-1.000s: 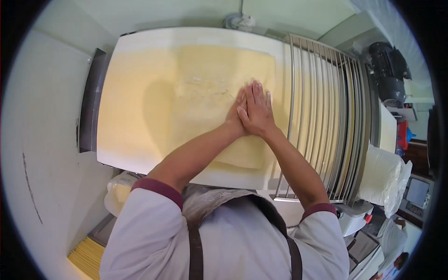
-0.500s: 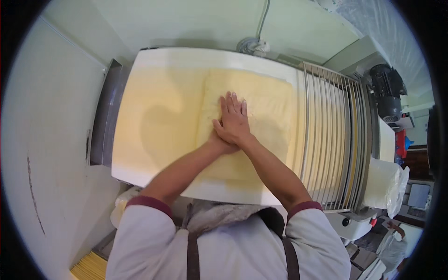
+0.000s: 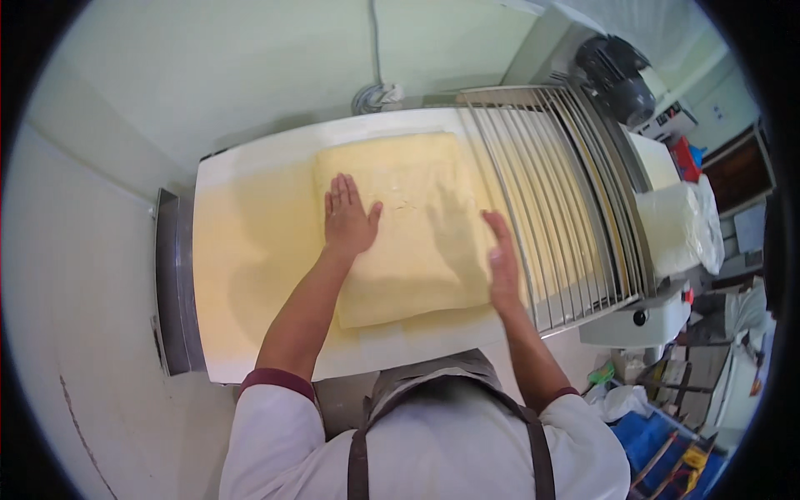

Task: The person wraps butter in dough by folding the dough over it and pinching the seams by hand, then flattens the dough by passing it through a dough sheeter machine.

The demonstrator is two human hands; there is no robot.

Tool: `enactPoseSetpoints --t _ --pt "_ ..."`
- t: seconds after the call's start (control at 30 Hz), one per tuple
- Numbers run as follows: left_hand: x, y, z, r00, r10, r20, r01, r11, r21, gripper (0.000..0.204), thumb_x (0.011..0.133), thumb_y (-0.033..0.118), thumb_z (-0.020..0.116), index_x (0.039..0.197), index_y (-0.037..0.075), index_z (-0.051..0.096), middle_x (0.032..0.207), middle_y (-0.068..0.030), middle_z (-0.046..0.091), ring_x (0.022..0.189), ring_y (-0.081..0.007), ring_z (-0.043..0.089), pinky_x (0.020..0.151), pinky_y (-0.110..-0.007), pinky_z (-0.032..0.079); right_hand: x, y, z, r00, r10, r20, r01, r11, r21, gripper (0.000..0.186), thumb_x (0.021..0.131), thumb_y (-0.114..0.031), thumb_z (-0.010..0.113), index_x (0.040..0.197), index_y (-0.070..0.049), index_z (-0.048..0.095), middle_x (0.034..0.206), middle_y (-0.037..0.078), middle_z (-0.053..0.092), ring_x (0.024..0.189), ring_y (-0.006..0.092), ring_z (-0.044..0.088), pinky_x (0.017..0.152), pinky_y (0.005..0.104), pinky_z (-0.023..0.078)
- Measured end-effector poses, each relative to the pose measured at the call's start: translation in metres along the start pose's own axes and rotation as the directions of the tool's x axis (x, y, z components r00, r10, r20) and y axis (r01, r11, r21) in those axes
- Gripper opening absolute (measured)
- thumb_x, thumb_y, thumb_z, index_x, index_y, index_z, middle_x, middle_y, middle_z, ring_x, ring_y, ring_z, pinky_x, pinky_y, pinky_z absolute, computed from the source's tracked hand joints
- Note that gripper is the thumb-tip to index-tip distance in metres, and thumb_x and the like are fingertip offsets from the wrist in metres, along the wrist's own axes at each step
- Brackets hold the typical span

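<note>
Head view: a pale dough slab (image 3: 408,275) lies beneath the flat, ungrasping left hand (image 3: 348,223), just left of the extended, empty right hand (image 3: 502,265); probably heavy, soft, tearable, best supported under both sides.

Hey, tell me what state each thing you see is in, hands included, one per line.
Left hand: flat on the slab, fingers together, thumb out
Right hand: empty, turned edge-on by the slab's right edge; contact unclear
Pale yellow slab: lying flat, with small cracks on top
White work surface: tinted yellow, partly covered
Barred metal guard: down over the surface's right end
Grey cable: hanging, bunched below
</note>
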State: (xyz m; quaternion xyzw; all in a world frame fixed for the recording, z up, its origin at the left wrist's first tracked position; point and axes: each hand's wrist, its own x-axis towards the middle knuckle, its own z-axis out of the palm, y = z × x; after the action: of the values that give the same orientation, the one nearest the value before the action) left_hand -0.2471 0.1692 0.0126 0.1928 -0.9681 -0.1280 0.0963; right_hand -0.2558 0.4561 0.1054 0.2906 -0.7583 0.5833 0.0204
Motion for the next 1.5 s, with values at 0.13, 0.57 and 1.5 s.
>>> enactPoseSetpoints --t 0.13,0.57,1.5 --pt "-0.033 0.002 0.006 0.999 0.024 0.047 -0.023 0.999 -0.04 0.081 0.095 0.049 0.04 0.148 -0.005 0.012 0.156 -0.0215 0.012 0.146 -0.0312 0.008 0.117 -0.046 0.006 -0.037 -0.015 -0.127 0.971 -0.043 -0.234 0.005 0.987 -0.16 0.058 0.097 -0.036 0.038 0.139 0.004 0.039 0.138 0.02 0.046 0.133 0.03 0.038 0.113 0.0399 0.023" --pt "-0.108 0.184 0.056 0.989 0.054 0.138 -0.064 0.996 0.065 0.069 0.097 0.033 0.043 0.147 -0.006 0.016 0.155 -0.0227 0.016 0.145 -0.0339 0.014 0.116 -0.052 0.006 -0.102 0.084 -0.634 0.701 -0.023 -0.713 -0.422 0.793 -0.44 0.048 0.099 -0.033 0.045 0.132 0.002 0.049 0.126 0.014 0.059 0.121 0.0217 0.052 0.104 0.0383 0.035" --pt "-0.455 0.655 0.182 0.85 -0.52 -0.087 0.074 0.282 -0.957 0.03 0.092 0.014 0.059 0.118 0.0 0.055 0.112 -0.0101 0.062 0.107 -0.019 0.058 0.095 -0.032 0.043 -0.077 0.256 -0.688 0.882 0.353 0.311 -0.47 0.688 0.553 0.044 0.097 -0.043 0.048 0.116 -0.004 0.057 0.103 0.006 0.063 0.092 0.0146 0.06 0.083 0.0298 0.048"
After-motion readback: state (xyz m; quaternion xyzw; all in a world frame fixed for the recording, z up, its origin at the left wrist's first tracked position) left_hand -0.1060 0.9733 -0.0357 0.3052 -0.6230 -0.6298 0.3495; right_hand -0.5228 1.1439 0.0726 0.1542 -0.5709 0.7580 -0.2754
